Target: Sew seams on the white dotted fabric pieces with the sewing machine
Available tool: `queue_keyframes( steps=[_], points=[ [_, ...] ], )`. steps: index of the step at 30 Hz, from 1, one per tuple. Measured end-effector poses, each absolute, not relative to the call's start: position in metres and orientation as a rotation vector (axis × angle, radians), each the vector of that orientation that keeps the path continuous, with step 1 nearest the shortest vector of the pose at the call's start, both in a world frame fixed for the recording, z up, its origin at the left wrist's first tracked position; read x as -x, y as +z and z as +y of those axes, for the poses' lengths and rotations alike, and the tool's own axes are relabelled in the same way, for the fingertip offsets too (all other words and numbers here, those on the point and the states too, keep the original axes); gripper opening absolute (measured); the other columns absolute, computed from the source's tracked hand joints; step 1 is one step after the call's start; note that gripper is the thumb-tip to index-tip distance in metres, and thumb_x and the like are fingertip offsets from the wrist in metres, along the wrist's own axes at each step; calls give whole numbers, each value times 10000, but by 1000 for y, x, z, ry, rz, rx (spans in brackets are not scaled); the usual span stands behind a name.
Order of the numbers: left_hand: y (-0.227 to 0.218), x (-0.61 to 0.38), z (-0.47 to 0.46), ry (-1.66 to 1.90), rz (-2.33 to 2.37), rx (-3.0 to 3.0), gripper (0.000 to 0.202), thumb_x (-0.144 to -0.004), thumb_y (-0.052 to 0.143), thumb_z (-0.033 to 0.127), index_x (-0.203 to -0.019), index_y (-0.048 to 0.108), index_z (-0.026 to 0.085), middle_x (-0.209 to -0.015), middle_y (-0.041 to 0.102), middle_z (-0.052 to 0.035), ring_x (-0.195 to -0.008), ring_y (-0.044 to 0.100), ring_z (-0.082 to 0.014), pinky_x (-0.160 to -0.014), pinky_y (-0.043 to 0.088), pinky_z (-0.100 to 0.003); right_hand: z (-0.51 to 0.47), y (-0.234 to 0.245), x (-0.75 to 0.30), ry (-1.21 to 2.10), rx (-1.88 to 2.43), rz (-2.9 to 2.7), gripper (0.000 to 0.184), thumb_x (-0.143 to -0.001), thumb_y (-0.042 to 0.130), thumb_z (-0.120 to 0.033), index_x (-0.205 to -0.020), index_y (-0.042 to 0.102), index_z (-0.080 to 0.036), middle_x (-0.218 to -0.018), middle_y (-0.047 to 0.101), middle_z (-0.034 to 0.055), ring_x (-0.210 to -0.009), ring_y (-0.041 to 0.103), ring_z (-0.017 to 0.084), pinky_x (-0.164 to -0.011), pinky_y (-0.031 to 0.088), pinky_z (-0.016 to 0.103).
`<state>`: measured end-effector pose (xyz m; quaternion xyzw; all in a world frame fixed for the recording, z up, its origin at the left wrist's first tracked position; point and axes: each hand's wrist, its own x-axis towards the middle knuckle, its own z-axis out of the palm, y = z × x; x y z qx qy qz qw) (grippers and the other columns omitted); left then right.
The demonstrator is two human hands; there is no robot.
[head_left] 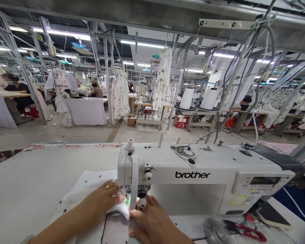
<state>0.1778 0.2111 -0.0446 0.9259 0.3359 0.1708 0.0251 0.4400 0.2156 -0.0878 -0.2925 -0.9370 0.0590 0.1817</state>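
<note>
White fabric with small dark spots lies under the head of a white Brother sewing machine, its near edge folded up by the needle area. My left hand, a ring on one finger, presses and grips the fabric just left of the needle. On the other side, my right hand pinches the fabric's front corner between thumb and fingers. Some of its fingertips are hidden behind the machine's thread guard and knob. A small light shines on the spot between both hands.
Red-handled scissors and a clear round plastic item lie right of my right hand. A dark flat object rests behind them. Two white thread cones stand beyond the machine. Farther off are hanging garments and other people at tables.
</note>
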Motion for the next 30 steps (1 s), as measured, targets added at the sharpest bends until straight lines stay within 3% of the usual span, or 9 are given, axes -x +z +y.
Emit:
queue_keyframes(
  steps=[4,8,12,16,22,26,30],
  points=[
    [-44,-191,192,607,1010,-2704,363,-867,369,31,-1048,631,204,-1098,607,-62,-1031,569,-175,-967,473,-289,215,-91,-439,143,705,-2497,302,-879,665,-441,-1113,609,-258,-1004,603,27,-919,499,197,-887,362,346],
    [-52,-191,187,521,1016,-2650,301,-938,388,83,-1108,591,225,-1122,580,-59,-1079,539,-182,-1006,443,-322,213,-90,-439,131,619,-2337,198,-869,662,-296,-1055,627,-239,-886,618,3,-860,494,180,-859,346,324],
    [-61,-190,192,455,1117,-2670,220,-972,403,121,-1080,564,224,-1094,585,-45,-1140,521,-192,-1049,418,-353,213,-87,-437,69,581,-2278,183,-843,672,-248,-1017,618,-229,-811,610,-5,-801,495,173,-832,344,312],
    [-68,-192,196,484,1160,-2748,138,-978,451,172,-1077,544,198,-1095,597,-63,-1145,543,-207,-1081,415,-390,213,-85,-431,7,663,-2292,270,-750,767,-238,-953,589,-216,-820,621,-17,-805,512,184,-828,335,309],
    [-73,-194,199,682,1116,-2796,203,-967,387,97,-1024,565,177,-1033,608,-76,-1064,585,-211,-1012,489,-423,216,-89,-414,-190,729,-2204,446,-620,897,-379,-913,596,-229,-784,649,-55,-811,566,186,-896,323,316],
    [-74,-195,199,716,1126,-2797,154,-967,409,122,-978,554,174,-1007,605,-77,-1050,601,-206,-1064,460,-460,216,-90,-409,-263,749,-2202,257,-725,793,-209,-851,570,-196,-766,633,-45,-762,564,169,-892,335,312],
    [-77,-198,199,763,1203,-2903,195,-873,518,85,-1040,523,185,-1036,599,-76,-1039,607,-253,-967,527,-490,220,-92,-407,-338,690,-2161,141,-758,622,-85,-824,551,-188,-737,623,-31,-699,551,166,-879,352,315]
  ],
)
